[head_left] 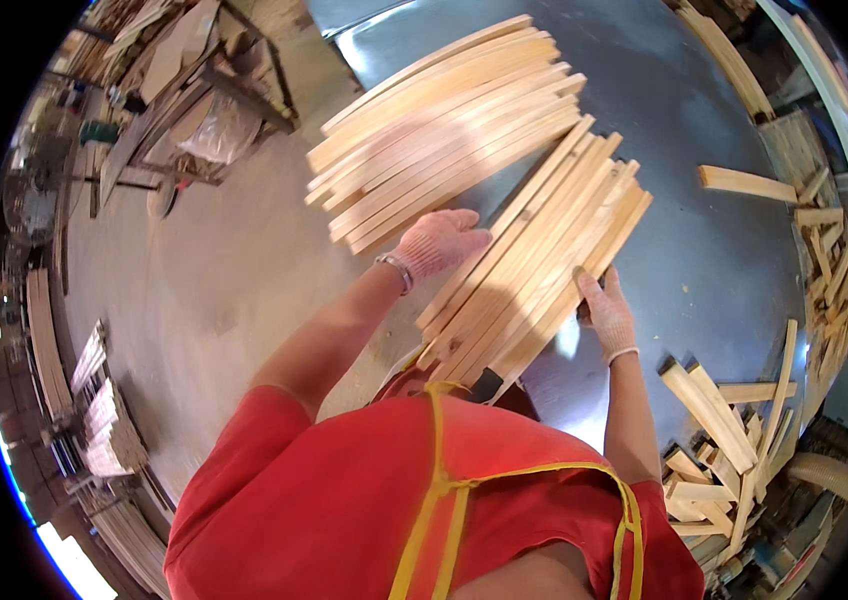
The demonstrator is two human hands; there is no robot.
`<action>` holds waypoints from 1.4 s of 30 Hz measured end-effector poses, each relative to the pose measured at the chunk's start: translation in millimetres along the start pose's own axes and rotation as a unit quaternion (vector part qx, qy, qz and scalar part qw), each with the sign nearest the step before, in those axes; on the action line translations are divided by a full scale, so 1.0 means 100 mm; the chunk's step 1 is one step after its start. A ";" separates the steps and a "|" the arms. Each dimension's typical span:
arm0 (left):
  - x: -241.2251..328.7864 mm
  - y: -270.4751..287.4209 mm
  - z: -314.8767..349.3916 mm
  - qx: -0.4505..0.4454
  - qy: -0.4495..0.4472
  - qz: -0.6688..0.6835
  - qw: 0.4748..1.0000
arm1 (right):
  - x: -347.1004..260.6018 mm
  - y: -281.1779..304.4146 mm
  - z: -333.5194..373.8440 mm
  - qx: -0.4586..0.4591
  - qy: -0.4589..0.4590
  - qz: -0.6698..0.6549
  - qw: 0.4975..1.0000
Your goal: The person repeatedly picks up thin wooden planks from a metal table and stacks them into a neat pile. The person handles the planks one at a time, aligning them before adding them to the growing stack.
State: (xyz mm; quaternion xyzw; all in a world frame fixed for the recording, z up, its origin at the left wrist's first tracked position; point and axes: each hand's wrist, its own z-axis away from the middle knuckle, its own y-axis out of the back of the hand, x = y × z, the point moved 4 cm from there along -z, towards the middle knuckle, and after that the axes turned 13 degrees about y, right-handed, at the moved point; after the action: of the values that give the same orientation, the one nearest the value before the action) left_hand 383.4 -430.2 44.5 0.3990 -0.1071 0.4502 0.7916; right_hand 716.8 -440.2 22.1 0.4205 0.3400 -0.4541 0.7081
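Observation:
Pale wooden strips lie side by side in a slanting near bundle (pixel 534 250), its lower end close to my apron. My left hand (pixel 439 243), in a light knitted glove, is at the bundle's left side with its fingers stretched toward the edge strip. Whether those fingertips touch the wood, I cannot tell. On the opposite side my gloved right hand (pixel 608 312) grips the bundle's right edge, thumb against the wood and some fingers hidden. Just beyond my left hand, a second group of wooden strips (pixel 449 125) lies in a fanned row, overhanging the table's left edge.
Both groups lie on a shiny grey-blue metal table (pixel 684 240). A single short board (pixel 747 184) lies toward its right side. Offcuts are heaped at lower right (pixel 714 470), with another scrap pile (pixel 832 290) farther up. A cluttered wooden rack (pixel 194 100) stands on the floor at far left.

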 end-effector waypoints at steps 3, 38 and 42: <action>0.57 -0.39 -0.21 0.021 -0.010 -0.150 0.988 | -0.06 0.18 -0.21 -0.007 0.034 0.127 0.991; 0.72 0.66 -0.67 0.124 -0.433 -0.574 0.684 | -0.01 -1.38 0.14 0.128 0.066 0.460 0.876; 0.69 0.37 0.17 0.121 -0.419 -0.482 0.760 | -0.10 -0.55 0.30 0.114 0.109 0.411 0.898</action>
State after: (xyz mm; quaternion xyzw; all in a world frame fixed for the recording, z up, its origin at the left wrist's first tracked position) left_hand 396.2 -388.6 112.2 0.6393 -0.1665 -0.1942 0.7252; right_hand 665.0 -476.8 27.7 0.6473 0.1575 -0.1097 0.7377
